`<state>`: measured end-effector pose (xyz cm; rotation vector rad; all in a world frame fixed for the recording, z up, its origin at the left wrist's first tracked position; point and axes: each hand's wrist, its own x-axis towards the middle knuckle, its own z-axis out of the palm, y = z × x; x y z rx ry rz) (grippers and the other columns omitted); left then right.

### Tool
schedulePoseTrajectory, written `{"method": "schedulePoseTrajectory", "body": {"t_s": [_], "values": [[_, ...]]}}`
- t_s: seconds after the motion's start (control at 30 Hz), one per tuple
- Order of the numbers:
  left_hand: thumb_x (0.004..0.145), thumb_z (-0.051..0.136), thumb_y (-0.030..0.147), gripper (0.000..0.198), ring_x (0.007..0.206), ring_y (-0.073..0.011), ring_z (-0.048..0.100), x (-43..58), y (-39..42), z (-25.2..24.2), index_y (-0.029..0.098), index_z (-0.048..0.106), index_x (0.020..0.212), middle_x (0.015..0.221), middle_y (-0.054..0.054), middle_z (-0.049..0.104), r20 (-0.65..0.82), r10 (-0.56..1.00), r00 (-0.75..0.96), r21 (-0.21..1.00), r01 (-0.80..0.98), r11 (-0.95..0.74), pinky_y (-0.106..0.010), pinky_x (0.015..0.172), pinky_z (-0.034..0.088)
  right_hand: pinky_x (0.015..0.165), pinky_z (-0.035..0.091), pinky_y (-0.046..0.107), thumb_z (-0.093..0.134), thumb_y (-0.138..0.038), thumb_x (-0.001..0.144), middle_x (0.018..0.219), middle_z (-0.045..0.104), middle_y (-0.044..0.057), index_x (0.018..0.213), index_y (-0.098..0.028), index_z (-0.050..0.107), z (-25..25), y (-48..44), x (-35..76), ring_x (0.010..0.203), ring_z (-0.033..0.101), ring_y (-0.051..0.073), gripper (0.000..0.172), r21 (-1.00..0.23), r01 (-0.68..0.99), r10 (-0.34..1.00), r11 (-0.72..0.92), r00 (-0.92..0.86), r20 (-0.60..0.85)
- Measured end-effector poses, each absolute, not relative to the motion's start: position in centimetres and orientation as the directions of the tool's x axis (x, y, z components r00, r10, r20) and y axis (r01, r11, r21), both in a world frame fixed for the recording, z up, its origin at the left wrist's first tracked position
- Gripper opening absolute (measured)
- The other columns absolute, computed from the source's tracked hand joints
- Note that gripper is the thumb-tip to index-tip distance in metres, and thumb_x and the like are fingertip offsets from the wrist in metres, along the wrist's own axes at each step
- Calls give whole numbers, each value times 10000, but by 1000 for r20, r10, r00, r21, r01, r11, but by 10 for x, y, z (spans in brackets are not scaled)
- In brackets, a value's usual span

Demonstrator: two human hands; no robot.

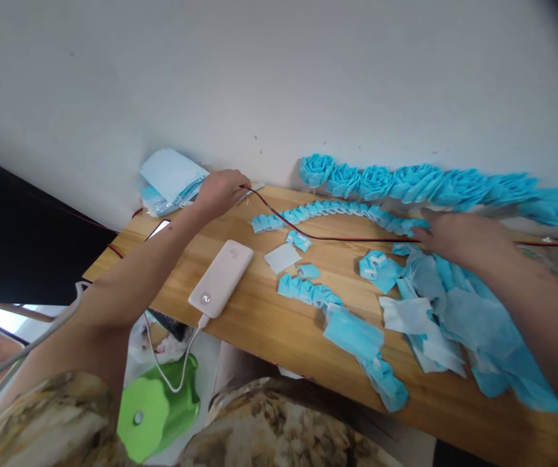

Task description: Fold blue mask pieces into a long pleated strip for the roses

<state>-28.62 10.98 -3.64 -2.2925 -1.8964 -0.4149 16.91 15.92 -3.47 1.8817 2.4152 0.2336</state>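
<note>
Here, my left hand (pixel 221 192) pinches the red cord (pixel 337 238) at the counter's (pixel 259 324) far edge. My right hand (pixel 456 239) covers the cord among blue pleated strips (pixel 308 290), grip unclear. There is bare wood between the two hands.

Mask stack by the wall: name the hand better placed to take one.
Likely left. The left hand sits beside the mask stack, though it pinches the red thread; the right hand rests across the table.

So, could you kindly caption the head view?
Left hand and right hand on a red thread stretched over blue ruffles.
</note>
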Motion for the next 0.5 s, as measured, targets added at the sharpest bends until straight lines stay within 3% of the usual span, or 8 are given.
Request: {"method": "schedulePoseTrajectory", "body": {"t_s": [0.07, 0.13, 0.3, 0.43, 0.5], "values": [[933, 499, 270, 304, 1013, -256, 698, -286, 107, -38, 218, 777, 1047, 1052, -87, 774, 282, 941, 185, 57, 976, -209, -338, 855, 489, 800, 454, 417, 522, -337, 1016, 1212, 718, 272, 1451, -199, 576, -22, 152, 147, 1029, 711, 318, 460, 206, 905, 925, 372, -379, -5], [941, 500, 280, 304, 1010, -252, 701, -285, 105, -39, 224, 778, 1051, 1049, -81, 774, 270, 943, 196, 51, 975, -217, -334, 857, 490, 844, 491, 401, 475, -326, 1037, 1319, 696, 212, 1384, -199, 632, -12, 147, 117, 1148, 677, 327, 401, 206, 841, 861, 501, -509, -17], [968, 499, 319, 298, 992, -248, 699, -282, 100, -39, 219, 770, 1041, 1024, -77, 775, 289, 924, 252, 53, 959, -278, -337, 859, 480, 1020, 488, 451, 474, -126, 988, 1401, 670, 143, 1416, -174, 630, -22, 153, 51, 1268, 621, 314, 458, 83, 576, 578, 813, -816, 3], [992, 465, 331, 327, 998, -249, 688, -279, 95, -39, 203, 763, 1036, 1032, -90, 771, 294, 903, 314, 47, 939, -342, -345, 858, 476, 1078, 467, 467, 475, -108, 989, 1454, 641, 109, 1371, -216, 680, -47, 171, 23, 1355, 570, 300, 447, -17, 355, 355, 935, -935, -3], [995, 463, 348, 340, 982, -247, 689, -279, 93, -38, 193, 764, 1026, 1022, -99, 771, 283, 897, 339, 54, 928, -368, -342, 839, 476, 1095, 461, 490, 486, -103, 978, 1466, 632, 112, 1345, -217, 704, -54, 181, 22, 1365, 566, 312, 441, -22, 313, 312, 950, -950, -13]]}}
